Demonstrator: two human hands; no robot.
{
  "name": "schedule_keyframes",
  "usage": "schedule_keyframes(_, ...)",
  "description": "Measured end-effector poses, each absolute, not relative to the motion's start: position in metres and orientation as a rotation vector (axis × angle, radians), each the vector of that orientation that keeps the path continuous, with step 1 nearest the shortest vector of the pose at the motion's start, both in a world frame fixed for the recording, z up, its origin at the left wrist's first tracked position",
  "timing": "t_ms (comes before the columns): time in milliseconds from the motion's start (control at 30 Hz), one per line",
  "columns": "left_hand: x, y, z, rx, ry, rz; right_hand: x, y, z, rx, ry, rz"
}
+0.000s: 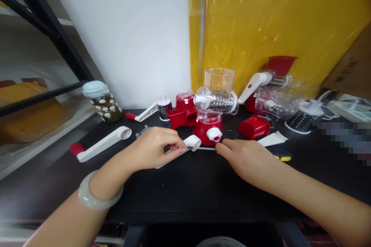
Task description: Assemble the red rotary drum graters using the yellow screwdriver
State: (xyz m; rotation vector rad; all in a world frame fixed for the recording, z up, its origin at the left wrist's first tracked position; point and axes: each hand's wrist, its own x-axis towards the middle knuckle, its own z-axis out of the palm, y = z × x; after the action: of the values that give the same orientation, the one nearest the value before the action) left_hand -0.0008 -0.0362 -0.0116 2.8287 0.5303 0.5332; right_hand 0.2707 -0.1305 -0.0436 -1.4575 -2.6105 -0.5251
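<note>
A thin metal rod (204, 148), like a screwdriver shaft, runs level between my two hands. My left hand (160, 144), a pale bangle on its wrist, pinches at the rod's dark left tip. The other end goes into my closed right hand (243, 158), whose fingers hide it. Just behind the rod stands a rotary grater with a red base (207, 129), a white knob (214, 135), a metal drum (222, 101) and a clear hopper (220, 79). A white crank handle (193, 141) lies partly behind my left fingers. Beside my right wrist is a dark and yellow handle (283, 156).
Another crank (101, 146) with a red knob lies left, near a lidded bottle (106, 104). Grater drums (164, 108), red parts (177, 118) and a red pusher (254, 126) crowd the black table (185, 193). A second grater (272, 92) stands back right. Shelving (55, 38) borders the left.
</note>
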Motion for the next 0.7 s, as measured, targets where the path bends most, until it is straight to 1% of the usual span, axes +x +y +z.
schedule_keyframes(400, -0.0001, -0.0354, -0.0139, 2.850, 0.565, 0.487, 0.2709, -0.1281, -0.0472, -1.398, -2.581, -0.587)
schedule_keyframes(700, -0.0001, -0.0359, -0.0137, 2.868, 0.567, 0.453, 0.2697, -0.1288, -0.0490, -1.357, -2.556, -0.696)
